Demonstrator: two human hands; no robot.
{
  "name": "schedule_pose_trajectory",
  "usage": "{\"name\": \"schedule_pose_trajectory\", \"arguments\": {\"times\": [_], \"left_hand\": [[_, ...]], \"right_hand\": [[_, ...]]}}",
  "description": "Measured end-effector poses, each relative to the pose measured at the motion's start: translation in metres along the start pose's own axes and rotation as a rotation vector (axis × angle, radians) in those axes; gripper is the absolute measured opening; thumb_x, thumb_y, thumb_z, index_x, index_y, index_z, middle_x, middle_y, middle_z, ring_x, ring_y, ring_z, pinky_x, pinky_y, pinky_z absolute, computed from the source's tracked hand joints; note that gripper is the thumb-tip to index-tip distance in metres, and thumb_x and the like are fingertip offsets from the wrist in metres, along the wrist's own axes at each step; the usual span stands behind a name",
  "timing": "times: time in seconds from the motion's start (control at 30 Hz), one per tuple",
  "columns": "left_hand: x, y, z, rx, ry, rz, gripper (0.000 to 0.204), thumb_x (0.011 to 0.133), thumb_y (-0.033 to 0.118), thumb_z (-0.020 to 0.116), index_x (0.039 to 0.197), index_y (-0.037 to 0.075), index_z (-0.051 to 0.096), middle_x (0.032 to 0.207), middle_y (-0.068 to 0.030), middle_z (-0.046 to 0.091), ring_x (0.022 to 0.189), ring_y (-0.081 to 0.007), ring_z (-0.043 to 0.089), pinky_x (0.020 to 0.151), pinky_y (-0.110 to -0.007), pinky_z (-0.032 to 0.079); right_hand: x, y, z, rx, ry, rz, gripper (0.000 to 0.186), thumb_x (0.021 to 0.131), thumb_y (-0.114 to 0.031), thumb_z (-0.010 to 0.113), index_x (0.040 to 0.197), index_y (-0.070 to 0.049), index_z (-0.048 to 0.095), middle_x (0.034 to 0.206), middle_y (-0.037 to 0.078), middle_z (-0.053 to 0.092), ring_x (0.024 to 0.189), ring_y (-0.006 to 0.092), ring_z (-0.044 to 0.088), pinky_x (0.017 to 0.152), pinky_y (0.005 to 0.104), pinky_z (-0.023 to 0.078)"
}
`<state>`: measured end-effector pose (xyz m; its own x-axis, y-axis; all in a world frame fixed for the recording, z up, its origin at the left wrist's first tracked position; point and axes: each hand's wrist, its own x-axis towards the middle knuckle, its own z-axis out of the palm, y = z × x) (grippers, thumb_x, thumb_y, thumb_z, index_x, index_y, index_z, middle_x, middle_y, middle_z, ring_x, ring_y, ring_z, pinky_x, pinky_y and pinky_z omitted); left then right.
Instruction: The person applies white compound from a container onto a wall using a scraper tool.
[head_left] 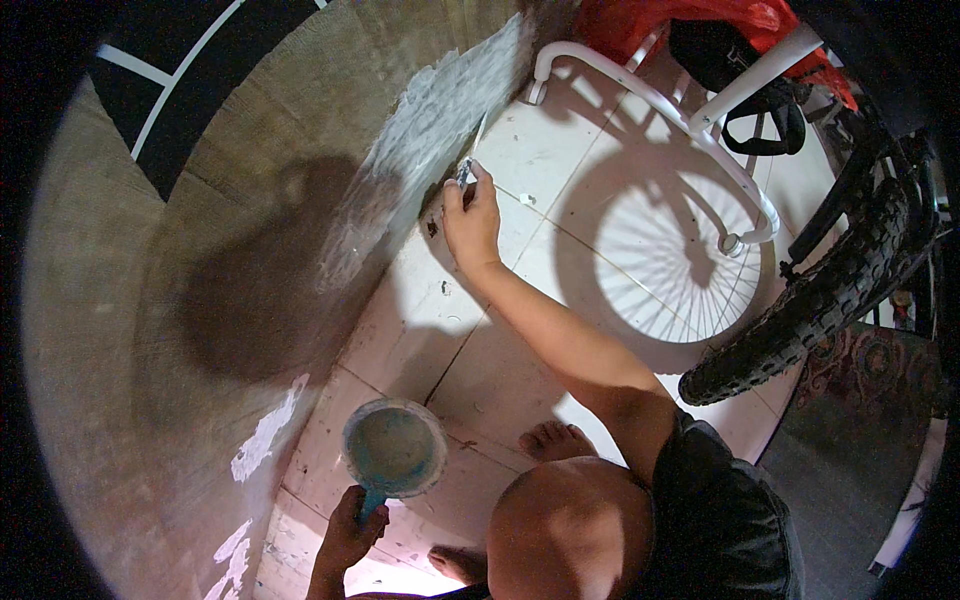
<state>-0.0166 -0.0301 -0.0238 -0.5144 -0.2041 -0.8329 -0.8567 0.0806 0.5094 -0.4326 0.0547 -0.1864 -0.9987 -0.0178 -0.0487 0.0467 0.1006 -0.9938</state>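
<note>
The right hand point(472, 220) gripped a small scraper point(470, 168) against the wall point(120, 330) at upper centre — one pale coated patch point(440, 110) done, most bare. The left hand point(352, 530), lower left, clasped a teal scoop point(394, 448) of paste.

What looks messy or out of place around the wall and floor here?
White paint specks dot the pale floor tiles near the right hand, and stray white smears mark the brown wall's base beside the round teal paint cup in the left hand.
</note>
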Motion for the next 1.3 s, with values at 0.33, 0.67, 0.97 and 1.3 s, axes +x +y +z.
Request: {"name": "schedule_pose_trajectory", "arguments": {"times": [0.33, 0.67, 0.97, 1.3], "left_hand": [[-0.001, -0.007, -0.003, 0.101, -0.009, 0.052, 0.026, 0.097, 0.016, 0.062, 0.112, 0.0, 0.048, 0.079, -0.0086, 0.063, 0.064, -0.0146, 0.062, 0.058, -0.03, 0.051], [-0.012, -0.009, -0.004, 0.122, 0.001, 0.096, 0.025, 0.098, 0.017, 0.061, 0.113, 0.005, 0.045, 0.082, -0.0062, 0.062, 0.065, -0.0132, 0.059, 0.057, -0.029, 0.051], [-0.037, -0.016, -0.007, 0.03, 0.037, 0.017, 0.027, 0.099, 0.018, 0.062, 0.115, 0.001, 0.05, 0.083, -0.0072, 0.064, 0.07, -0.0141, 0.062, 0.06, -0.032, 0.051], [-0.045, -0.041, -0.029, 0.208, -0.013, 0.174, 0.037, 0.098, 0.03, 0.064, 0.116, 0.0, 0.052, 0.085, -0.013, 0.069, 0.071, -0.0202, 0.067, 0.066, -0.036, 0.053]], "right_hand": [[-0.08, -0.002, 0.008, -0.046, -0.193, -0.129, 0.057, 0.091, -0.018, 0.067, 0.138, 0.005, 0.043, 0.129, 0.031, 0.056, 0.115, 0.0456, 0.058, 0.099, 0.044, 0.047], [-0.072, 0.003, -0.002, 0.076, -0.099, -0.056, 0.041, 0.094, -0.009, 0.063, 0.131, -0.004, 0.044, 0.084, 0.004, 0.054, 0.063, 0.0105, 0.056, 0.049, 0.0265, 0.045], [-0.126, -0.037, 0.0, 0.194, -0.358, 0.165, 0.041, 0.096, -0.017, 0.063, 0.127, -0.005, 0.039, 0.085, 0.011, 0.06, 0.061, 0.017, 0.06, 0.052, 0.0319, 0.048], [-0.159, -0.096, -0.075, 0.153, -0.544, 0.559, 0.024, 0.102, -0.024, 0.05, 0.116, -0.005, 0.05, 0.087, 0.007, 0.059, 0.06, 0.0144, 0.059, 0.042, 0.0286, 0.045]]}}
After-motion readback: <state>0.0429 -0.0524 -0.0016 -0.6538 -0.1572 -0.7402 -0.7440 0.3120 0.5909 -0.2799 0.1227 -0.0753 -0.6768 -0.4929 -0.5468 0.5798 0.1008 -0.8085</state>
